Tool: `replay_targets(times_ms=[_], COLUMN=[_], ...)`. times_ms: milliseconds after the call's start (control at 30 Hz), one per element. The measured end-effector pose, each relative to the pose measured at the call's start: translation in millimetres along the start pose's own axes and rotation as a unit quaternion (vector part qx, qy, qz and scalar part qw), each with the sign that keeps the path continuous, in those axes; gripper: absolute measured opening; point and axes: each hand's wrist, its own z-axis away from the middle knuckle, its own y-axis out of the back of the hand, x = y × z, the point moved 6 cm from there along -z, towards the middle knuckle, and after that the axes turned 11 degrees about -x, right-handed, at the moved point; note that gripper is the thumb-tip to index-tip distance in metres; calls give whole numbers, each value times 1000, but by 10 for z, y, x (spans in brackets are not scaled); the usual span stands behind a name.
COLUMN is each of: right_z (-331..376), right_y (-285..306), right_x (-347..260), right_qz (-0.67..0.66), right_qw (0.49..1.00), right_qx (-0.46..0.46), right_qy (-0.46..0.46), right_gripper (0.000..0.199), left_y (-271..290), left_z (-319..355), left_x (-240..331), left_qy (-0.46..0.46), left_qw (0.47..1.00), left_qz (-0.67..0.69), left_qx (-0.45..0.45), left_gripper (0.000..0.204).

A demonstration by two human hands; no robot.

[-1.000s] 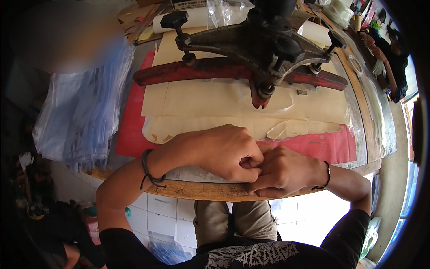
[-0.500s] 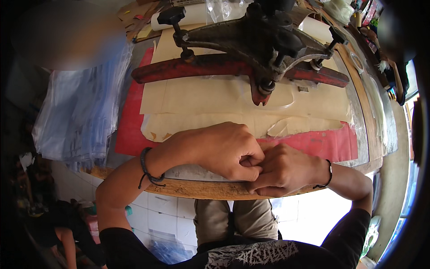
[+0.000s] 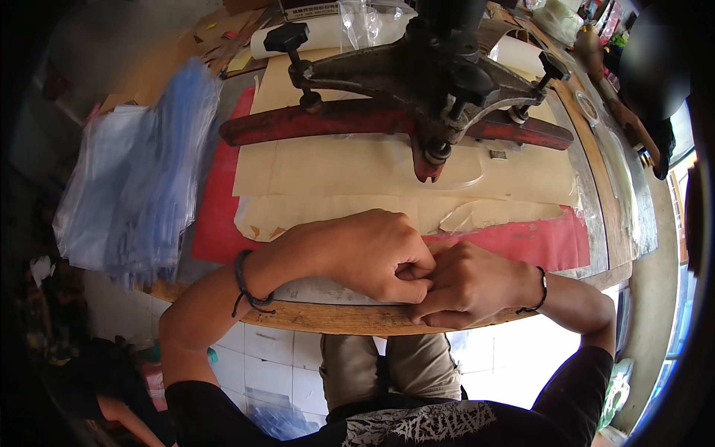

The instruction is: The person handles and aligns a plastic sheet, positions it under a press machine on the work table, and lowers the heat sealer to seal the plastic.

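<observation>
My left hand (image 3: 387, 257) is closed, with its fingers curled and its thumb side turned toward the right hand. Against it rests my right hand (image 3: 469, 287), also closed, at the front edge of the worktable (image 3: 320, 316). The knuckles of both touch, and whatever lies inside the fingers, if anything, is hidden. Just beyond the hands lies a red sheet (image 3: 514, 242) with cream sheets (image 3: 320, 175) on top. Over these stands a press head (image 3: 357, 71) of dark metal, carrying a red bar (image 3: 320, 123) with black knobs.
A thick stack of clear bluish plastic sheets (image 3: 134, 194) hangs over the table's left side. White rolls (image 3: 298, 33) lie at the back, and a roll of tape (image 3: 587, 106) at the right. Another person's arm (image 3: 130, 421) shows at the lower left. Plastic sheets (image 3: 279, 417) lie on the tiled floor.
My hands keep the same closed pose. More of the plastic stack's upper part shows at the left. The person at the lower left has shifted slightly downward.
</observation>
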Motion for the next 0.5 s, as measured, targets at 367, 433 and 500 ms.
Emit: replay_targets(times_ms=[367,433,500], right_z=[59,51,42], right_y=[45,-2,39], right_x=[66,53,15], right_qz=[11,17,35], right_qw=[999,999,998], right_qx=[-2,-17,-29], right_qy=[-33,-27,-36], right_gripper=[3,3,3], left_y=[84,80,79], left_z=[1,8,19], left_x=[43,66,72], left_qy=[55,54,58], left_qw=[998,998,998], left_qz=[-7,-16,-7], left_qx=[-17,-17,-12], left_gripper=[27,27,27])
